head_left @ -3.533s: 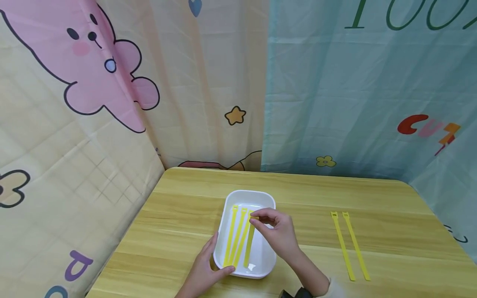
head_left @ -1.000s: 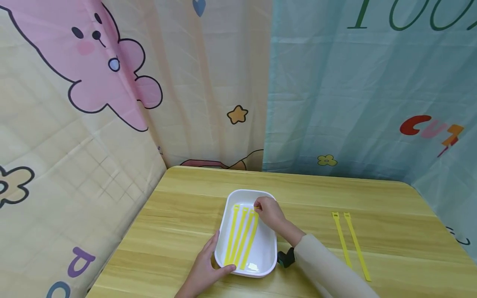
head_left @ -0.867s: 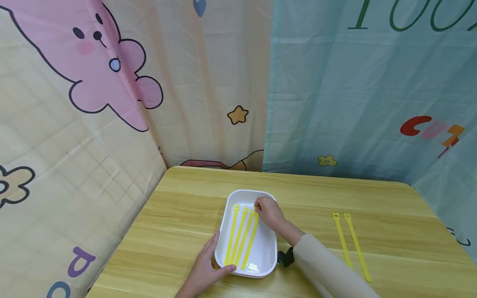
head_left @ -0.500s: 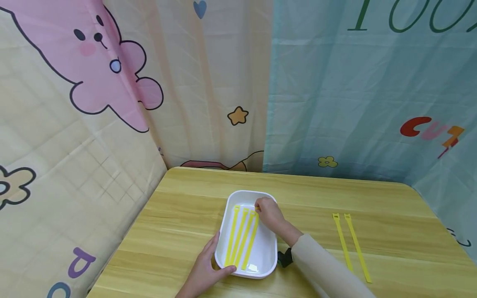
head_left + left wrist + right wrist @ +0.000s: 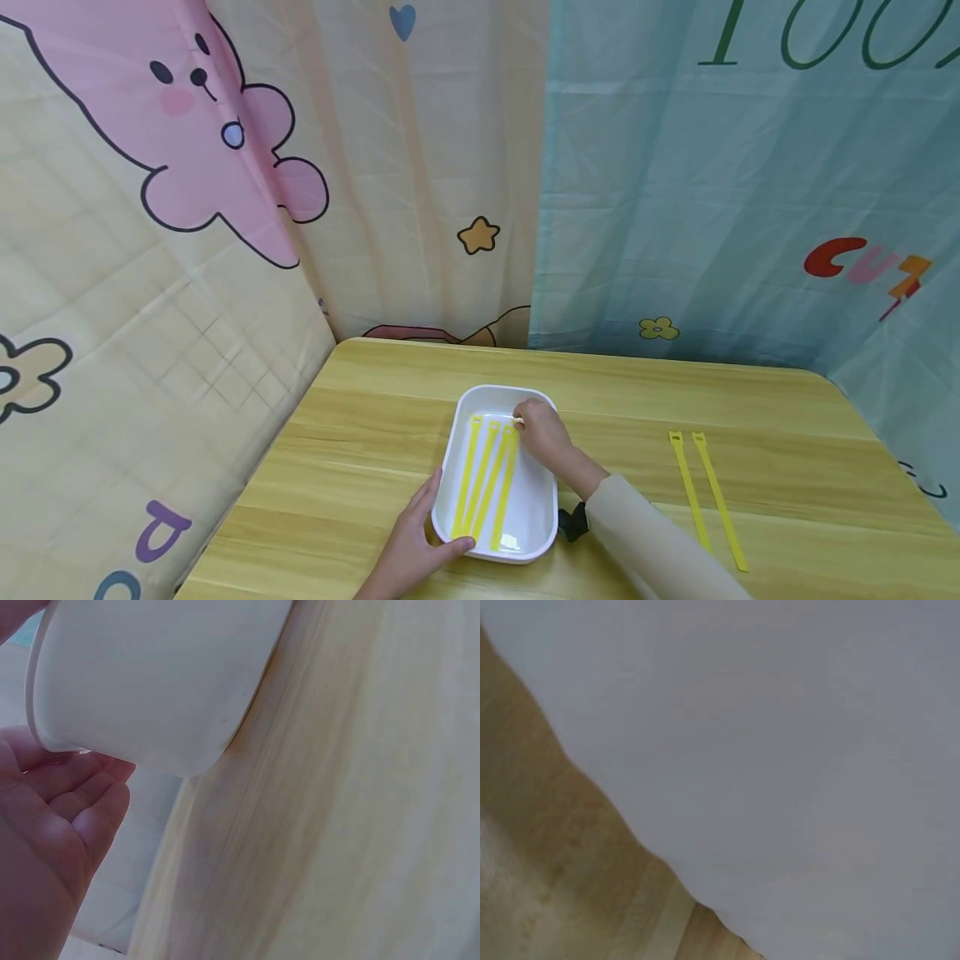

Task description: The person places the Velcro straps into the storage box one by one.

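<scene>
A white tray [image 5: 536, 512] stands on the wooden table with yellow slotted cable straps lying lengthwise in it. My left hand [image 5: 412, 542] grips its near left corner, thumb on the rim; in the left wrist view, the fingers curl beneath the rim of the tray [image 5: 150, 682]. Over the tray's far right part, my right hand [image 5: 543, 433] pinches the head end of the rightmost strap [image 5: 506, 487], its fingertips partly hidden. Left of that strap are three others, including the middle strap [image 5: 481, 477]. Pale sleeve cloth [image 5: 765, 750] fills most of the right wrist view.
Two more yellow straps, a left one [image 5: 688, 487] and a right one [image 5: 718, 500], lie side by side on the table [image 5: 615, 383], right of the tray. A black device [image 5: 573, 522] shows beneath the right wrist. Printed curtains hang behind the table.
Earlier, the right hand held the strap above the tray's near middle; it then moved to the far right part. Since half a second ago, the strap's lower end has shifted slightly right and nearer.
</scene>
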`<state>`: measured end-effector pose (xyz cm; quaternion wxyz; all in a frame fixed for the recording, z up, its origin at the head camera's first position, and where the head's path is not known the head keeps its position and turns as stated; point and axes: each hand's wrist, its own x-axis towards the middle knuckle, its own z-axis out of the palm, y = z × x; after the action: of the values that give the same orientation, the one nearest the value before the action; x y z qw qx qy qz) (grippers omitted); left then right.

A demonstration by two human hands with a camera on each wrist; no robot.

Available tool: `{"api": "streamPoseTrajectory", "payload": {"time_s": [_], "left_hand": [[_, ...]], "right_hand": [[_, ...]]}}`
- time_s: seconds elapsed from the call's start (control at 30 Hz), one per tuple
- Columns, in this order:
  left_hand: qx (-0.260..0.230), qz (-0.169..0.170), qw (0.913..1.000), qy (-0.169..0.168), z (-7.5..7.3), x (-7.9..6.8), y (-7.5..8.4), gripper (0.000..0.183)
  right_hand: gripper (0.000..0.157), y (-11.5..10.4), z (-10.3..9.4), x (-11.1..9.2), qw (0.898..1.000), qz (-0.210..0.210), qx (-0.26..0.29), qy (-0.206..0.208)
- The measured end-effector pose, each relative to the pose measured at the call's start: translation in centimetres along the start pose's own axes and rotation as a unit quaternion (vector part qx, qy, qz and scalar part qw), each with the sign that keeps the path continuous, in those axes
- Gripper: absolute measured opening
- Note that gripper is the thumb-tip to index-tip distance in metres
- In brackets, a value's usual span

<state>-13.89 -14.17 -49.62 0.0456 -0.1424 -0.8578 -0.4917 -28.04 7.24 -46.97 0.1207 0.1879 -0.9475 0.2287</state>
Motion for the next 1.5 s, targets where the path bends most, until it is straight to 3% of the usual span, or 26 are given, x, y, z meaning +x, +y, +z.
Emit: {"api": "streamPoseTrajectory", "payload": {"time_s": [0.17, 0.53, 1.07, 1.5], "left_hand": [[0.002, 0.011, 0.9999, 0.002, 0.0, 0.1, 0.0, 0.098], [0.007, 0.019, 0.9998, 0.003, 0.1, 0.1, -0.4, 0.098], [0.010, 0.008, 0.9999, 0.003, 0.1, 0.1, -0.4, 0.098], [0.026, 0.003, 0.9997, 0.004, 0.4, 0.0, -0.6, 0.098]], "right_hand": [[0.010, -0.1, 0.0, -0.1, 1.000, 0.021, 0.010, -0.009], [0.010, -0.1, 0.0, -0.2, 0.999, 0.023, 0.035, 0.009], [0.009, 0.6, -1.2, -1.4, 0.987, -0.028, 0.115, 0.109], [0.011, 3.8, -4.2, -2.7, 0.986, 0.026, 0.108, 0.125]]}}
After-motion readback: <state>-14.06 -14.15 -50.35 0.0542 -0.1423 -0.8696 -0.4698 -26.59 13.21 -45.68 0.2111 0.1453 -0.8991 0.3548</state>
